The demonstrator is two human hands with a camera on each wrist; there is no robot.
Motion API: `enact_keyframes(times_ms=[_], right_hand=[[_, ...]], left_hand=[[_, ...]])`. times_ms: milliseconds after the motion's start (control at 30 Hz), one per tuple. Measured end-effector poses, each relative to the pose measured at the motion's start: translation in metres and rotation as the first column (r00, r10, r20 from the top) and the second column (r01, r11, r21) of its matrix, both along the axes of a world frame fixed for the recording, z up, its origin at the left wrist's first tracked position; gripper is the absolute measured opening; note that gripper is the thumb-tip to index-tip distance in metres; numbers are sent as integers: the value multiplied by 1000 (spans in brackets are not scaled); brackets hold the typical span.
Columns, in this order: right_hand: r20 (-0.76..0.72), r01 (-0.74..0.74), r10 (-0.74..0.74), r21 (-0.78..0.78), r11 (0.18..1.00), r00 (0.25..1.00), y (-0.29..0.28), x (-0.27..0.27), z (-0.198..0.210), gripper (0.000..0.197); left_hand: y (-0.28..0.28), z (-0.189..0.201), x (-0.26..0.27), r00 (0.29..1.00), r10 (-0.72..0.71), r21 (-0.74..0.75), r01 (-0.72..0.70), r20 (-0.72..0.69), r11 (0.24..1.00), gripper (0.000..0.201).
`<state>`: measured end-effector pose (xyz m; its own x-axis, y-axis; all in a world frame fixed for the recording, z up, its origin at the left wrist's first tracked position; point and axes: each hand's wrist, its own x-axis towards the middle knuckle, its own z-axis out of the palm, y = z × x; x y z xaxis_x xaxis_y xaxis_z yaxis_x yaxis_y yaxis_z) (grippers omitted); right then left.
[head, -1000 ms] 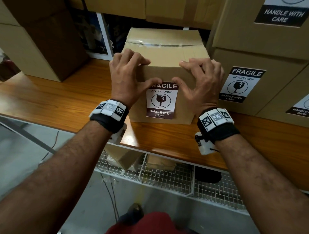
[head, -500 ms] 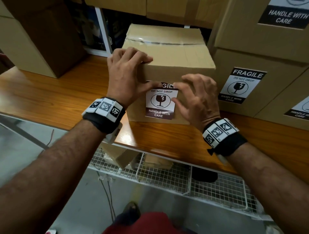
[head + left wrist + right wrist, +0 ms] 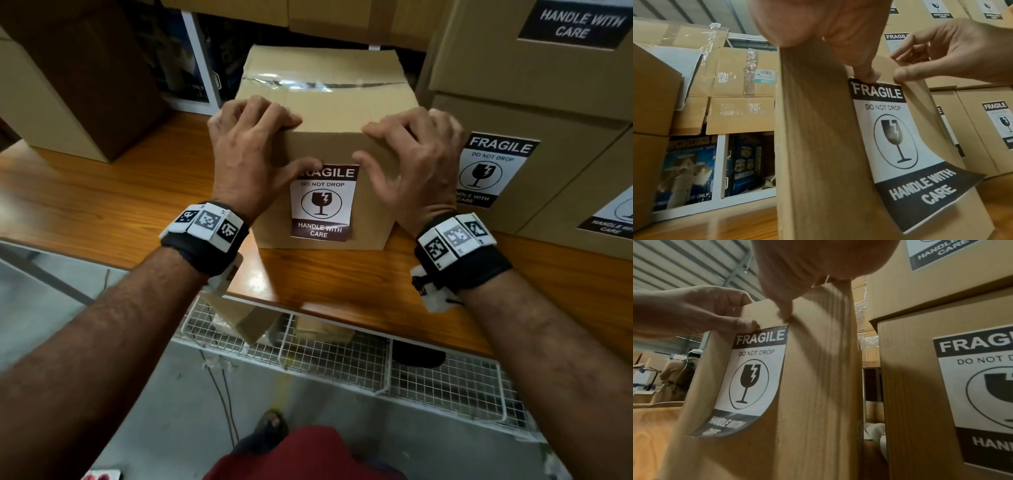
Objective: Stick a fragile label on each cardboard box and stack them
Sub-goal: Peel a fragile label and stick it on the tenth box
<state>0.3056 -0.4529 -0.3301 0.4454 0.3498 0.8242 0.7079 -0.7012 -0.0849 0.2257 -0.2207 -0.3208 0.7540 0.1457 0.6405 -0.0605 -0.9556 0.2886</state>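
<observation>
A taped cardboard box (image 3: 335, 102) stands on the wooden table (image 3: 102, 198), its front face toward me. A black-and-white fragile label (image 3: 322, 202) sits on that face. In the wrist views the label's (image 3: 894, 134) lower edge curls away from the cardboard. My left hand (image 3: 250, 150) hooks its fingers over the box's top front edge, and its thumb (image 3: 865, 73) presses the label's top left corner. My right hand (image 3: 418, 161) curls over the same edge further right. Its thumb (image 3: 785, 309) rests on bare cardboard just above the label's (image 3: 754, 374) top right corner.
Stacked boxes (image 3: 513, 113) with fragile labels stand close on the right, nearly touching the box. Larger brown boxes (image 3: 68, 85) fill the left and back. A wire basket (image 3: 342, 356) hangs under the table's front edge. A person (image 3: 676, 379) stands far off.
My right hand slid down onto the front face beside the label, then came back up to the top edge. The left hand and the box have stayed put.
</observation>
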Motion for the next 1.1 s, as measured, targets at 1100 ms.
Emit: enact_keyframes(times_ms=[1100], right_hand=[[-408, -424, -149, -900, -100, 901, -3, -12, -63, 67]], left_hand=[[14, 4, 5, 996, -66, 19, 67, -52, 998, 71]])
